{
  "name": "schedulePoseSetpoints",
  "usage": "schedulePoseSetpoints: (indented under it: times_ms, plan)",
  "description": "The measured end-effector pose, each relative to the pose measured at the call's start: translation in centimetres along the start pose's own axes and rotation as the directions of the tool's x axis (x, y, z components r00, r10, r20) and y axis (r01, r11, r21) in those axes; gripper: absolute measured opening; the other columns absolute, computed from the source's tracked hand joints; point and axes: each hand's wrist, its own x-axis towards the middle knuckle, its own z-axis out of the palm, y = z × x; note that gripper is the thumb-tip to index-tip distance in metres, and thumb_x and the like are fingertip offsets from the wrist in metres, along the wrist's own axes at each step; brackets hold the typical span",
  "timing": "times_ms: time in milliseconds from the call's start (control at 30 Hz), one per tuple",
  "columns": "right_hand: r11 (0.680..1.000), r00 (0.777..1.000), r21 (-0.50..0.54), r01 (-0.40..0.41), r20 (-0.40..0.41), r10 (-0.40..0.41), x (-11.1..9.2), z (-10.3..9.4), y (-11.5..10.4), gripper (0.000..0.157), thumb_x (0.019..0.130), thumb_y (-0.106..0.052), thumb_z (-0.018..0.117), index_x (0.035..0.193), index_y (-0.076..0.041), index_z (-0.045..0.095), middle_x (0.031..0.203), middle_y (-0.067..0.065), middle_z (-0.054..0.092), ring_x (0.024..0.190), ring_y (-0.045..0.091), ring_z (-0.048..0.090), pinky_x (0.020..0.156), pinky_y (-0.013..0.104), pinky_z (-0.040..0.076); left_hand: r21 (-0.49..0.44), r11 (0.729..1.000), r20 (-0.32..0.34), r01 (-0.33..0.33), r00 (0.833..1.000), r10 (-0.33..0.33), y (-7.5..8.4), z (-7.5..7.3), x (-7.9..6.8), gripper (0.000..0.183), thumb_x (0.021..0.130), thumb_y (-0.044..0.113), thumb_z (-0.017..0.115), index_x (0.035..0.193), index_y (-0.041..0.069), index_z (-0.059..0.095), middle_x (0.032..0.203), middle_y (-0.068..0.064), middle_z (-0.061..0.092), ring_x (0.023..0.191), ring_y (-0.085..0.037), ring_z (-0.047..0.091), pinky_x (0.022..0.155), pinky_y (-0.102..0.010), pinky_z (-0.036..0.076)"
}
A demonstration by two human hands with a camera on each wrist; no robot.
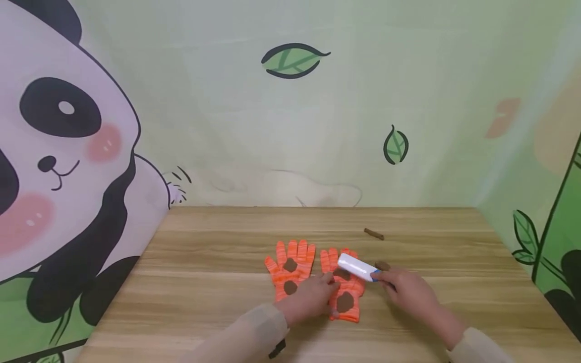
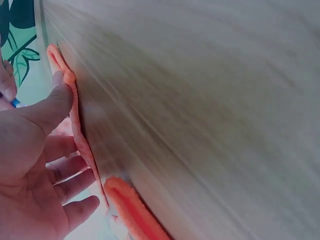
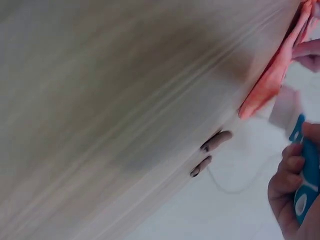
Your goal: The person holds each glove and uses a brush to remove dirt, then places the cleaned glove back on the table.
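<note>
Two orange knit gloves lie side by side on the wooden table: the left glove (image 1: 290, 257) and the right glove (image 1: 326, 259), both with brown patches. My left hand (image 1: 308, 298) reaches across, its fingers resting on the right glove's near side. In the left wrist view, the left hand's fingers (image 2: 75, 185) are spread and loosely bent against the fabric. My right hand (image 1: 410, 292) grips the blue handle (image 3: 309, 175) of what looks like a brush. Its white oblong head (image 1: 356, 267) is over the right glove's upper part; its underside is hidden.
One brown stick-like piece (image 1: 374, 234) lies toward the back of the table (image 1: 218, 227). A second brown piece (image 1: 383, 265) sits beside my right hand, partly covered. Behind the table hangs a green backdrop (image 1: 227, 111) with a panda print.
</note>
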Motion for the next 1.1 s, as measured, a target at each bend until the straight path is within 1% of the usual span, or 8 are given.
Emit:
schedulePoseSetpoints:
  times_ms: [67, 233, 400, 567, 667, 767, 967, 1100]
  plan:
    - [0.999, 0.999, -0.011, 0.03, -0.009, -0.031, -0.1, 0.0, 0.0, 0.022, 0.088, -0.008, 0.077, 0.108, -0.016, 0.081, 0.104, 0.01, 0.079, 0.076, 0.022, 0.073, 0.059, 0.033, 0.054, -0.002, 1.0, 0.001, 0.0, 1.0, 0.0, 0.1, 0.0, 0.1, 0.069, 0.084, 0.053, 0.078, 0.14, 0.016, 0.063, 0.123, 0.002, 0.06, 0.108, -0.012, 0.061, 0.093, -0.025, 0.054]
    - [0.999, 0.997, -0.017, -0.038, -0.07, 0.037, 0.0, -0.8, 0.0, 0.022, 0.088, -0.008, 0.077, 0.109, -0.015, 0.08, 0.093, 0.008, 0.079, 0.062, 0.013, 0.06, 0.05, 0.028, 0.044, 0.009, 1.0, -0.005, 0.002, 1.0, -0.002, 0.3, -0.2, 0.3, 0.069, 0.083, 0.053, 0.08, 0.14, 0.018, 0.063, 0.122, 0.003, 0.061, 0.108, -0.012, 0.061, 0.092, -0.025, 0.054]
    - [0.999, 0.998, 0.004, 0.035, 0.043, -0.036, 0.3, -0.8, 0.1, 0.02, 0.089, -0.009, 0.077, 0.107, -0.016, 0.081, 0.108, 0.01, 0.08, 0.077, 0.018, 0.072, 0.056, 0.028, 0.05, -0.003, 1.0, -0.016, 0.009, 1.0, -0.009, 0.2, 0.2, 0.8, 0.071, 0.082, 0.055, 0.08, 0.14, 0.018, 0.064, 0.131, 0.001, 0.062, 0.115, -0.014, 0.063, 0.094, -0.026, 0.056]
    - [0.997, 0.997, -0.022, -0.07, 0.032, 0.071, 0.6, -0.8, 0.8, 0.019, 0.09, -0.011, 0.074, 0.107, -0.017, 0.08, 0.097, 0.008, 0.08, 0.066, 0.015, 0.065, 0.052, 0.033, 0.047, -0.016, 1.0, -0.032, -0.009, 0.999, 0.009, -0.1, 0.5, 1.1, 0.068, 0.082, 0.056, 0.08, 0.137, 0.019, 0.065, 0.118, 0.003, 0.061, 0.1, -0.01, 0.061, 0.082, -0.022, 0.054]
    - [1.0, 1.0, -0.01, -0.012, 0.009, 0.012, 0.5, -1.0, 0.7, 0.018, 0.089, -0.01, 0.075, 0.105, -0.015, 0.081, 0.099, 0.009, 0.08, 0.075, 0.022, 0.073, 0.059, 0.038, 0.055, -0.022, 1.0, -0.04, -0.018, 0.999, 0.017, -0.2, 0.8, 0.9, 0.069, 0.082, 0.055, 0.08, 0.138, 0.018, 0.065, 0.118, 0.003, 0.061, 0.101, -0.01, 0.061, 0.081, -0.022, 0.053]
    - [0.999, 0.997, 0.018, 0.047, 0.068, -0.049, 0.4, -0.8, 0.3, 0.019, 0.09, -0.01, 0.075, 0.108, -0.015, 0.081, 0.105, 0.009, 0.08, 0.082, 0.023, 0.076, 0.061, 0.034, 0.056, -0.018, 1.0, -0.037, -0.008, 0.999, 0.007, -0.3, 1.0, 0.7, 0.07, 0.083, 0.055, 0.08, 0.14, 0.018, 0.064, 0.12, 0.003, 0.062, 0.103, -0.011, 0.061, 0.083, -0.022, 0.053]
    - [0.999, 0.999, -0.012, -0.034, 0.005, 0.034, 0.9, -0.3, 0.5, 0.02, 0.089, -0.007, 0.075, 0.105, -0.015, 0.08, 0.092, 0.005, 0.079, 0.068, 0.014, 0.066, 0.056, 0.032, 0.05, -0.017, 1.0, -0.028, -0.007, 1.0, 0.006, -0.3, 0.9, 0.5, 0.069, 0.083, 0.055, 0.079, 0.14, 0.02, 0.064, 0.117, 0.004, 0.061, 0.095, -0.008, 0.056, 0.074, -0.019, 0.049]
    - [0.997, 0.997, 0.021, 0.074, 0.015, -0.074, 0.9, -0.4, 0.5, 0.02, 0.087, -0.007, 0.076, 0.105, -0.015, 0.081, 0.097, 0.005, 0.08, 0.079, 0.019, 0.074, 0.062, 0.031, 0.055, -0.011, 1.0, -0.033, -0.011, 0.999, 0.011, -0.4, 0.8, 0.7, 0.068, 0.083, 0.056, 0.079, 0.139, 0.019, 0.065, 0.117, 0.004, 0.061, 0.098, -0.009, 0.058, 0.078, -0.021, 0.051]
